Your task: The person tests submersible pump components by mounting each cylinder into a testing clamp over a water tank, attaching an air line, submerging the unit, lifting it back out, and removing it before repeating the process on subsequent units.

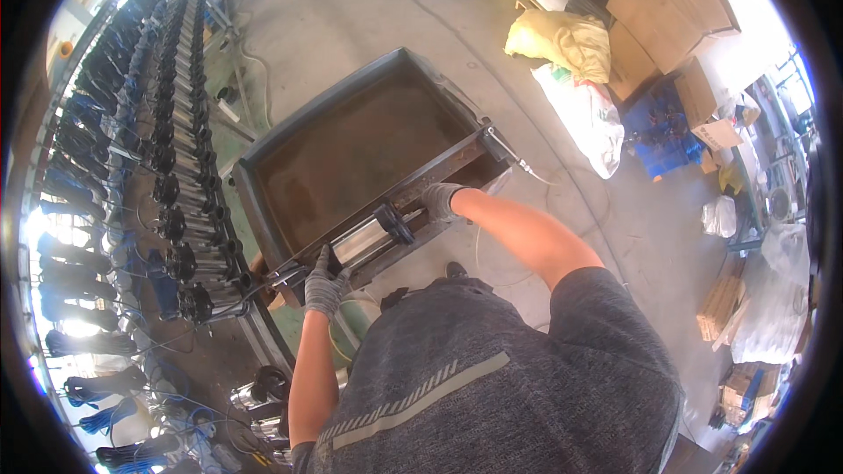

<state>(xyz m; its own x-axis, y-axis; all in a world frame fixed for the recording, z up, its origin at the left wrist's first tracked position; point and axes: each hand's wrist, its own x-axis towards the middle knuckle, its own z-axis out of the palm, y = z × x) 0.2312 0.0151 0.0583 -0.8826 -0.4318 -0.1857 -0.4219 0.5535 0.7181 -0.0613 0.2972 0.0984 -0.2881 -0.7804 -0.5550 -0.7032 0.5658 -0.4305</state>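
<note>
Pump cylinder (pixel 373 235): steel, lies across near rim of water tank (pixel 351 154). Looks heavy, stiff, likely slick. Gloved left hand (pixel 326 285) grips its left end, right hand (pixel 442 200) the right; support both ends.

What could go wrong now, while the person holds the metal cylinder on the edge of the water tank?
1. The metal cylinder lies on the narrow rail of the tank; it might roll or slip into the dark water.
2. The left hand is by a cable at the cylinder's end, which might snag.
</note>
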